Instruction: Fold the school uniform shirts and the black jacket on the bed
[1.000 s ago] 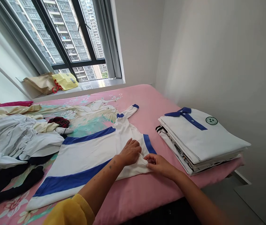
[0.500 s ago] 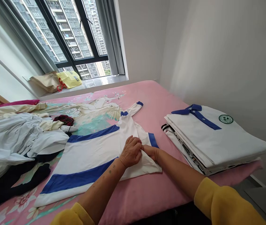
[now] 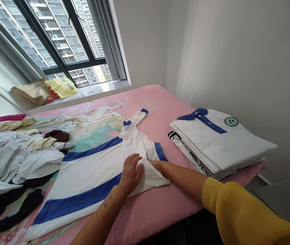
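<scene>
White blue-banded shirt (image 3: 91,163): folded flap (image 3: 154,178) pressed by flat, open left hand (image 3: 131,173); right hand (image 3: 157,166) at 3 o'clock, fingers hidden beneath cloth, grip indeterminate.

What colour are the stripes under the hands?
Blue stripes on a white shirt, head view.

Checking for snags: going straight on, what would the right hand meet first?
The folded white shirt fabric, which the right hand touches now; just beyond it, probably the left hand, though depth is unclear.
</scene>
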`<act>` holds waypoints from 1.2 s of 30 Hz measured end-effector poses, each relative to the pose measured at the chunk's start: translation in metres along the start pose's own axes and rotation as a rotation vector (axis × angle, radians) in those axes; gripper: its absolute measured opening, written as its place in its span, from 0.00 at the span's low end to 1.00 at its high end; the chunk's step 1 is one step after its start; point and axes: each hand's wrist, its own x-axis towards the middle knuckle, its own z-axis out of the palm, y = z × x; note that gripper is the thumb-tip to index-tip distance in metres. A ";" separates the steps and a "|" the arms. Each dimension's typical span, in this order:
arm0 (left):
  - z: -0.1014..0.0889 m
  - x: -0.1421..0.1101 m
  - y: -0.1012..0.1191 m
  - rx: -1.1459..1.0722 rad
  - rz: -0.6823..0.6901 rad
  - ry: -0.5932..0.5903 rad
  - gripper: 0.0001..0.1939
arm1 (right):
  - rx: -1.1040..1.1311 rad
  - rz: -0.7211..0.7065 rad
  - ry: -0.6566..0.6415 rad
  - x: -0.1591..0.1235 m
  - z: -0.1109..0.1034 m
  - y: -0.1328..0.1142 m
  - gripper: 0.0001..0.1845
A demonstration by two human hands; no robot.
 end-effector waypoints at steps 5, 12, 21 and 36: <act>-0.001 -0.057 -0.026 0.134 -0.080 -0.136 0.18 | 0.234 0.283 -0.274 -0.018 -0.009 -0.005 0.20; 0.013 -0.081 -0.048 0.288 -0.270 -0.166 0.26 | -0.004 0.477 -0.344 -0.072 -0.046 -0.027 0.33; 0.005 -0.081 -0.035 0.291 -0.248 -0.105 0.27 | -0.702 -0.070 0.253 -0.119 -0.022 0.023 0.15; -0.008 -0.100 0.033 0.119 0.052 -0.238 0.21 | -0.996 -0.104 0.537 -0.122 0.002 0.029 0.13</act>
